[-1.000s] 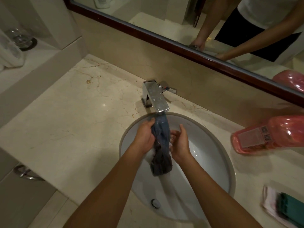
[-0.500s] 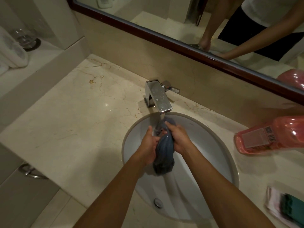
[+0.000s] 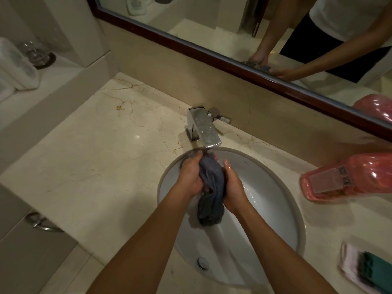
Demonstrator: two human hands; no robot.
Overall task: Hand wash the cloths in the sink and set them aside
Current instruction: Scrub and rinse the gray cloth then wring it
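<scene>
A wet grey-blue cloth [image 3: 211,192] hangs bunched between my two hands over the white oval sink [image 3: 273,200], just under the chrome faucet [image 3: 203,128]. My left hand [image 3: 191,177] grips the cloth's upper left side, fingers curled over its top. My right hand [image 3: 232,187] presses against the cloth's right side with the thumb tip raised; its fingers are hidden behind the cloth. The cloth's lower end dangles into the basin. Folded cloths, one white and one teal [image 3: 369,270], lie on the counter at the lower right.
A pink plastic bottle [image 3: 347,177] lies on its side on the marble counter [image 3: 95,166] right of the sink. The drain [image 3: 202,263] sits at the basin's near end. A mirror [image 3: 233,28] runs along the back wall. Rolled white towels [image 3: 14,68] and a glass stand on the left ledge.
Both hands have moved up toward the faucet and closed in on the cloth, bunching it tighter. The right hand went from beside the cloth to pressing against it.
</scene>
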